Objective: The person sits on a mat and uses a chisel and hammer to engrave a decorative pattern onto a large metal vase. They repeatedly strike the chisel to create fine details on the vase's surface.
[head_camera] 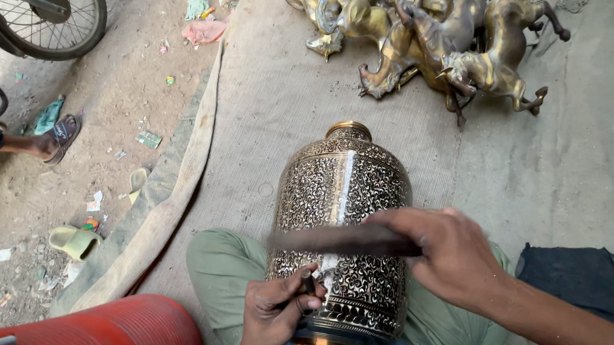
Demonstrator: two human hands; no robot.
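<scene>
Engraved brass vase [343, 219] lying across the person's lap. Left hand [277, 316] pinches a small chisel [308, 282] against it; right hand [454, 257] grips a dark blurred hammer [345, 239]. A misjudged blow could gouge the pattern or strike fingers.

Blurred across the engraved brass vase [345, 197] — a dark bar-like tool [331, 239], kind and tip impossible to tell. Hidden inside the left hand [274, 312]: most of a small punch [309, 281]. Vase base covered by legs, cut by the bottom edge. Cut by the frame too — bicycle wheel [39, 2], brass horse figures [427, 36], red ribbed cylinder [120, 326].
</scene>
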